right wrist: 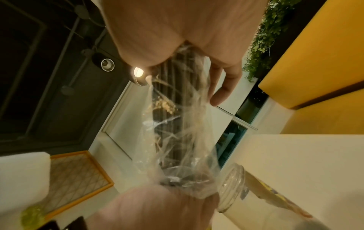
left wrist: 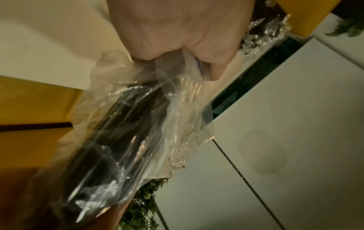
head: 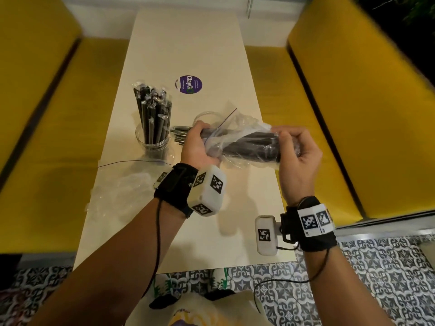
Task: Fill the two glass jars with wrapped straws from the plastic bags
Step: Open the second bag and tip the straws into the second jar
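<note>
Two jars are seen: one jar [head: 154,140] packed with black wrapped straws, one empty jar [head: 207,116]. A clear crinkly bag [head: 249,142] of straws is gripped above the table [head: 188,55] by left hand [head: 200,143] and right hand [head: 299,156].

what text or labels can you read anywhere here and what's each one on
"ClayGo": on the round purple sticker on the table, turned sideways.
Smaller print on that sticker: too small to read.
Square black-and-white coded markers on the wrist cameras and the wristband: patterns only, no words.
</note>
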The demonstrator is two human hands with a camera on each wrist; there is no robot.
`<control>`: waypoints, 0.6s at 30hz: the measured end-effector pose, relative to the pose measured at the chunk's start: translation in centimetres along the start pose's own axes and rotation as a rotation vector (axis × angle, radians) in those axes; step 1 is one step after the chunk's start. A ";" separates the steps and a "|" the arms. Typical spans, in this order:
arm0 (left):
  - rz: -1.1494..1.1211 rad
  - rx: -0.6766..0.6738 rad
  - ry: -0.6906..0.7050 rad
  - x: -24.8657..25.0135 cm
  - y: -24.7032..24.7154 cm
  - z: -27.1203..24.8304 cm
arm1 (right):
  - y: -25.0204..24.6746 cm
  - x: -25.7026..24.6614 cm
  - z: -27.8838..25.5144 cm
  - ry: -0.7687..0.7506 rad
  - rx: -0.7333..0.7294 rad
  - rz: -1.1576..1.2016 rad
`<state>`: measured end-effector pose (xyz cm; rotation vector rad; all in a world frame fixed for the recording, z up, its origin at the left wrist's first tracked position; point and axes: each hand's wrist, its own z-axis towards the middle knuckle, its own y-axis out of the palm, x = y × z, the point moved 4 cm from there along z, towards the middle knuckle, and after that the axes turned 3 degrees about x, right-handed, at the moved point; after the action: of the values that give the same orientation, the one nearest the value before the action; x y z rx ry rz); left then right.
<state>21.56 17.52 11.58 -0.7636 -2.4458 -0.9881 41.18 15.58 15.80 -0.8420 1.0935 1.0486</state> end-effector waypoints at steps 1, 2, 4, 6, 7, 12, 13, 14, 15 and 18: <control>0.009 0.007 -0.014 -0.4 0.0 -0.2 | 0.2 0.1 0.3 0.009 0.048 0.031; 0.002 0.009 -0.054 -0.8 0.0 -0.3 | 0.4 0.0 0.6 0.011 0.096 0.071; -0.023 -0.005 -0.153 -1.9 0.1 -0.8 | 1.1 -0.5 0.9 0.008 0.150 0.132; -0.112 -0.025 -0.217 -2.7 0.3 -1.3 | 2.2 -1.3 0.9 -0.035 0.064 0.197; -0.152 -0.031 -0.225 -2.9 0.4 -1.3 | 2.8 -1.8 0.8 -0.043 0.011 0.245; -0.291 -0.165 -0.222 -2.6 1.7 -1.9 | 4.6 -3.0 0.7 -0.078 -0.100 0.417; -0.315 -0.200 -0.238 -2.6 1.9 -2.1 | 5.0 -3.0 0.8 -0.094 -0.130 0.398; -0.341 -0.237 -0.259 -2.6 2.2 -2.5 | 5.4 -3.1 0.9 -0.106 -0.144 0.380; -0.354 -0.256 -0.268 -2.5 2.4 -2.7 | 5.8 -3.1 1.1 -0.112 -0.142 0.376; -0.352 -0.210 -0.261 -1.9 2.7 -2.7 | 6.5 -3.3 2.3 -0.104 -0.034 0.316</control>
<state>25.06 16.51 13.78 -0.5646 -2.7988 -1.3684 35.31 18.86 19.32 -0.6454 1.1450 1.3621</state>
